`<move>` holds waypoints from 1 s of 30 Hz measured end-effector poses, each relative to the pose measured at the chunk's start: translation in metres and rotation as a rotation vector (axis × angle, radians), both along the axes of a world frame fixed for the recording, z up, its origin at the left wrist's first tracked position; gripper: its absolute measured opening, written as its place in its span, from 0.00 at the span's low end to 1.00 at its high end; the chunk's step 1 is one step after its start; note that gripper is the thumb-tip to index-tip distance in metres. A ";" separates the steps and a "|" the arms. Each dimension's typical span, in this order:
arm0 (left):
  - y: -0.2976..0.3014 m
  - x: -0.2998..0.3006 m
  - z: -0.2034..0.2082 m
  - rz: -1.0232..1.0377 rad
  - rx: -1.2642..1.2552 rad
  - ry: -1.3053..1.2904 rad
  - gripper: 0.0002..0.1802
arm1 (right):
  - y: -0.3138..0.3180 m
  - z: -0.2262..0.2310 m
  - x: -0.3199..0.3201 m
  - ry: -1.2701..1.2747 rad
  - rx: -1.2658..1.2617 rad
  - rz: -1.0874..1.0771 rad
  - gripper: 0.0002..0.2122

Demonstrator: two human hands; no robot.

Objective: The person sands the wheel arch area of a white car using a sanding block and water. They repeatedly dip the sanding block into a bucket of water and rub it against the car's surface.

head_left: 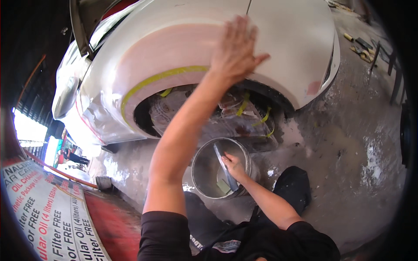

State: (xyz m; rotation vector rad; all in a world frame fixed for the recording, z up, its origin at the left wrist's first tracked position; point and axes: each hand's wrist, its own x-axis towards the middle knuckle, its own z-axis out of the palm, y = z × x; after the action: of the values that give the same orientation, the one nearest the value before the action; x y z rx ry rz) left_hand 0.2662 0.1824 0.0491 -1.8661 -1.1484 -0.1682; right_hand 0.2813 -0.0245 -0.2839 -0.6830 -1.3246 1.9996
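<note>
My left hand (pixel 237 50) is stretched out with its fingers extended, over the white car's body panel (pixel 191 15) above the wheel arch; it looks flat on the surface, slightly blurred. Just left of it spreads a dull pinkish patch (pixel 170 43). Yellow-green masking tape (pixel 161 77) follows the arch edge. Lower down, my right hand (pixel 234 166) grips a long, narrow grey sanding block (pixel 221 157), tilted inside a round bucket (pixel 195 176). A pale greenish rectangular piece (pixel 223 187) shows in the bucket near the block's lower end.
Paper-like sheeting (pixel 222 119) with tape strips covers the wheel opening. A printed banner (pixel 52 213) and a hose (pixel 65 174) are at the left. Several tools (pixel 363 50) lie on the wet, stained floor (pixel 348 152) at the far right. My knee (pixel 292 187) is beside the bucket.
</note>
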 end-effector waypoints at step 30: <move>-0.202 -0.172 -0.431 0.139 -1.557 -1.218 0.29 | 0.016 -0.034 0.000 -0.171 -0.024 -0.391 0.29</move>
State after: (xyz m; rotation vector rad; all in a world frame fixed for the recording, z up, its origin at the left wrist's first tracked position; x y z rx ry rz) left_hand 0.0945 -0.0196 -0.3817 -3.0861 -2.7391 -0.4438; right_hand 0.2810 -0.0082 -0.3177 -1.0553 -1.1564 1.6723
